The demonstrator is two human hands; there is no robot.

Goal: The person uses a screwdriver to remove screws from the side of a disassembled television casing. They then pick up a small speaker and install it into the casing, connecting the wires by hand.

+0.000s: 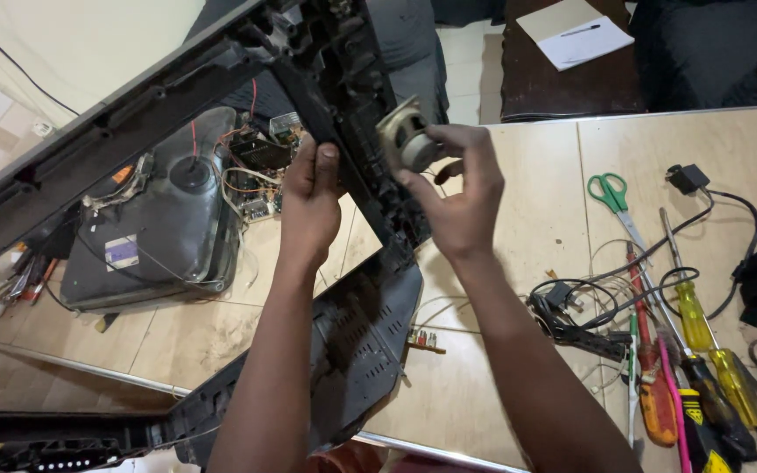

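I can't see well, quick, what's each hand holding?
Left hand: closed, gripping the black plastic casing.
Right hand: closed, holding the small round speaker.

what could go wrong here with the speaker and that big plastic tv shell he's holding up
1. The small round speaker is pinched only in the right hand's fingertips; it could slip and drop onto the table.
2. The left hand alone grips the black plastic shell, which stands tilted; it might swing or tip toward the exposed picture tube.
3. Loose black cables and screwdrivers lie near the right forearm and could snag.
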